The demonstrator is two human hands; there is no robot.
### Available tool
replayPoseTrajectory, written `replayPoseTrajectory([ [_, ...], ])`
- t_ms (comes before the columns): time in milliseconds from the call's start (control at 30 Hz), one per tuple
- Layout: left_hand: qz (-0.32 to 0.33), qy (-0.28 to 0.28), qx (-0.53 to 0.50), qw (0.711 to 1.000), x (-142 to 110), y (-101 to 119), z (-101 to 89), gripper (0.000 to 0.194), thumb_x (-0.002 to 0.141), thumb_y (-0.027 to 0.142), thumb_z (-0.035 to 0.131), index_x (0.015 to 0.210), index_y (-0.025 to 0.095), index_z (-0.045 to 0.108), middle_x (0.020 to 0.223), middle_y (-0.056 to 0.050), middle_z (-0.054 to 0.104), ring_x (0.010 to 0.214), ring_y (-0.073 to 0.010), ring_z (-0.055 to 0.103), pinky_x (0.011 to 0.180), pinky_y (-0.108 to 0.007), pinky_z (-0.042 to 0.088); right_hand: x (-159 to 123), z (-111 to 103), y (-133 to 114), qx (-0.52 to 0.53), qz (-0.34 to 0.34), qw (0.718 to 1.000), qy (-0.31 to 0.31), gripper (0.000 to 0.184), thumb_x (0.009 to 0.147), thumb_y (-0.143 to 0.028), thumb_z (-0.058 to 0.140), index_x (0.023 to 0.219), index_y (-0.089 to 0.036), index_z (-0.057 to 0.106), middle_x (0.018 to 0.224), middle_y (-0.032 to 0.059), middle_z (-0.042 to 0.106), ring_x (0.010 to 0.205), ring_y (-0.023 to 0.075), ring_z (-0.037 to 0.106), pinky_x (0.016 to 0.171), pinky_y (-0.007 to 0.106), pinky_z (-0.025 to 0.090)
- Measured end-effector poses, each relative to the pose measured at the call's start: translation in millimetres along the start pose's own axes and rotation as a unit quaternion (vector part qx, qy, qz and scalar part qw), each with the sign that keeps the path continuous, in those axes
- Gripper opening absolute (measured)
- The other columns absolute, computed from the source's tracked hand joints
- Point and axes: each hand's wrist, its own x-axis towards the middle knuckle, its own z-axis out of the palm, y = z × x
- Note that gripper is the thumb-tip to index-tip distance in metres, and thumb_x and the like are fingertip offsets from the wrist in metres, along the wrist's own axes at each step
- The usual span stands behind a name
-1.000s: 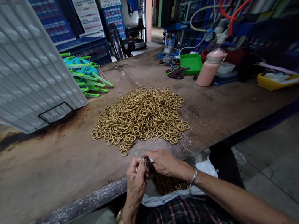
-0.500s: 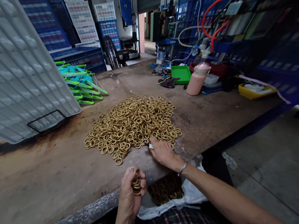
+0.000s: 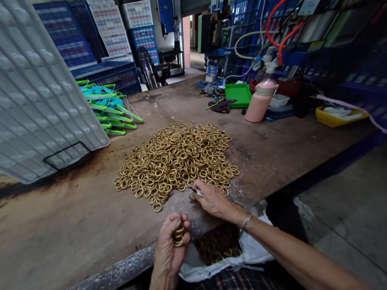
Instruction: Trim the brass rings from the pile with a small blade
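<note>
A heap of brass-coloured rings (image 3: pixel 176 153) lies on the worn tabletop. My left hand (image 3: pixel 170 239) is closed around several brass rings (image 3: pixel 178 236), stacked between fingers and palm just over the table's front edge. At the near side of the heap, my right hand (image 3: pixel 214 201) grips a small tool (image 3: pixel 198 192) with a white body and a dark tip; its exact kind is too small to make out. One ring sits right beside that tool, partly hidden by the fingers. Below the edge, an open white bag (image 3: pixel 257 249) holds more rings.
A tall translucent ribbed plastic container (image 3: pixel 19 90) stands at the left, with green and turquoise hangers (image 3: pixel 112 109) behind it. Toward the right are a pink bottle (image 3: pixel 261 102), a green tray (image 3: pixel 238 95) and a yellow tray (image 3: pixel 338 117). Stacked crates (image 3: pixel 108 25) fill the background.
My right hand has drawn back slightly from the heap, and a ring now shows by the tool. My left hand still holds its rings. The view has shifted a little.
</note>
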Motion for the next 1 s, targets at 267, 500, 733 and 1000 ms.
replayPoseTrajectory([
  [267, 0.090, 0.057, 0.139, 0.985, 1, -7, 7.9, 0.045, 0.062, 0.044, 0.072, 0.092, 0.017, 0.054, 0.057, 0.006, 0.052, 0.042, -0.0048, 0.045, 0.034, -0.013, 0.028, -17, -1, -27, 0.192, -0.083, 0.978, -0.010, 0.007, 0.085, -0.022, 0.044, 0.088, -0.019, 0.049, 0.077, 0.0005, 0.054, 0.070, 0.0137, 0.049, 0.066, 0.024, 0.036],
  [500, 0.084, 0.069, 0.201, 0.974, 1, -10, 6.8, 0.041, 0.061, 0.049, 0.071, 0.079, 0.016, 0.053, 0.052, 0.007, 0.051, 0.039, -0.0036, 0.043, 0.035, -0.013, 0.026, -18, 0, -35, 0.278, -0.044, 0.958, -0.049, 0.013, 0.085, -0.030, 0.047, 0.081, -0.018, 0.049, 0.067, -0.0050, 0.049, 0.062, 0.0099, 0.045, 0.058, 0.020, 0.033],
  [733, 0.061, 0.024, 0.205, 0.976, -2, -8, 8.7, 0.035, 0.065, 0.046, 0.068, 0.077, 0.016, 0.053, 0.054, 0.006, 0.052, 0.040, -0.0043, 0.044, 0.035, -0.014, 0.027, -13, 3, -35, 0.330, 0.012, 0.941, -0.074, 0.012, 0.084, -0.026, 0.043, 0.076, -0.019, 0.048, 0.059, -0.0060, 0.048, 0.055, 0.0093, 0.044, 0.054, 0.019, 0.032],
  [1000, 0.088, 0.046, 0.226, 0.969, 3, -11, 6.0, 0.036, 0.066, 0.048, 0.067, 0.076, 0.017, 0.051, 0.055, 0.006, 0.052, 0.040, -0.0042, 0.043, 0.035, -0.014, 0.027, -21, 9, -25, 0.109, -0.067, 0.990, -0.057, 0.011, 0.083, -0.018, 0.042, 0.083, -0.019, 0.053, 0.064, -0.0012, 0.053, 0.059, 0.0127, 0.045, 0.058, 0.023, 0.030],
])
